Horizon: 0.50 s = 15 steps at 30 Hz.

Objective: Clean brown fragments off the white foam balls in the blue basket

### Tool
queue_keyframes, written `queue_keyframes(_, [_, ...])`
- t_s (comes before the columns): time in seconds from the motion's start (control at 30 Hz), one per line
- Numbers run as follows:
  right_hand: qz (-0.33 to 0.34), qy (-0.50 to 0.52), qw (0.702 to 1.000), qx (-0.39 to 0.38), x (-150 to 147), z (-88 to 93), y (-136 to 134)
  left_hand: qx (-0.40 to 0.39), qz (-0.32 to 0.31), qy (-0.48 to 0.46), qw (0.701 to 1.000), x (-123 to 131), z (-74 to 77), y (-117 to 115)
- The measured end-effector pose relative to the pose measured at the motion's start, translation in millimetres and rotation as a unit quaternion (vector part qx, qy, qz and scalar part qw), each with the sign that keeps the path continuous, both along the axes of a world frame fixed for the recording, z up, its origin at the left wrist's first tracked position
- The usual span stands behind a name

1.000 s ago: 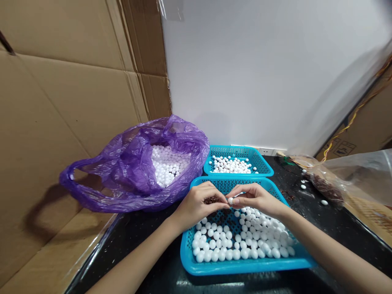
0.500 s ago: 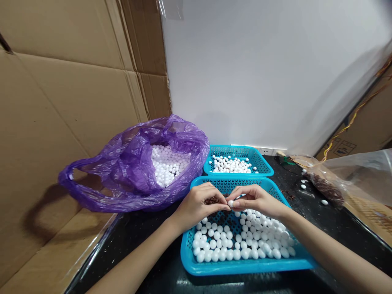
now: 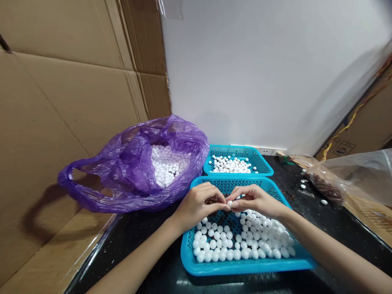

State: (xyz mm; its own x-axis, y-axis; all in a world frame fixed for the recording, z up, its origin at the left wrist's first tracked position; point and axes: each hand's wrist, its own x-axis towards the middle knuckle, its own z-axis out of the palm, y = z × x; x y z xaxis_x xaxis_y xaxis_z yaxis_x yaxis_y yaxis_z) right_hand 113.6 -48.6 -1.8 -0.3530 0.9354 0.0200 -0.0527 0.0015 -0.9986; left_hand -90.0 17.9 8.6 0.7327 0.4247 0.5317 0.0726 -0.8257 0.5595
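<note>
Over the front blue basket (image 3: 196,267), the fingertips of both hands meet around a small white ball (image 3: 229,203). My right hand (image 3: 259,201) pinches the ball between thumb and fingers. My left hand (image 3: 199,204) is closed, its thumb and finger pressed together against the ball's left side; whatever lies between those tips is too small to make out. Many loose white balls (image 3: 222,245) cover the basket's near and right parts. Dark reddish-brown bits (image 3: 211,200) show behind my left fingers, partly hidden by them.
A second blue basket (image 3: 260,163) with white balls stands behind. To the left, an open purple plastic bag (image 3: 128,163) holds more balls. On the black tabletop (image 3: 147,245), stray balls (image 3: 324,202) lie near a clear bag of brown bits (image 3: 327,188). Cardboard (image 3: 61,102) rises at left.
The small white ball has shifted very slightly left between the fingertips. Both hands stay in nearly the same place, and the baskets and bag have not moved.
</note>
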Motion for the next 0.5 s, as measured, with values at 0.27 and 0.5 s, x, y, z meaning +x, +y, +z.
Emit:
queue_keyframes(0.27, [-0.023, 0.001, 1.0, -0.008, -1.7, 3.3, -0.1, 0.014, -0.011, -0.024, 1.0, 0.6, -2.7, 2.1])
queue_keyframes(0.5, [-0.045, 0.016, 0.999, -0.011, -1.8, 4.6, 1.8, 0.025, -0.025, -0.037, 0.999, 0.1, -2.6, 2.1])
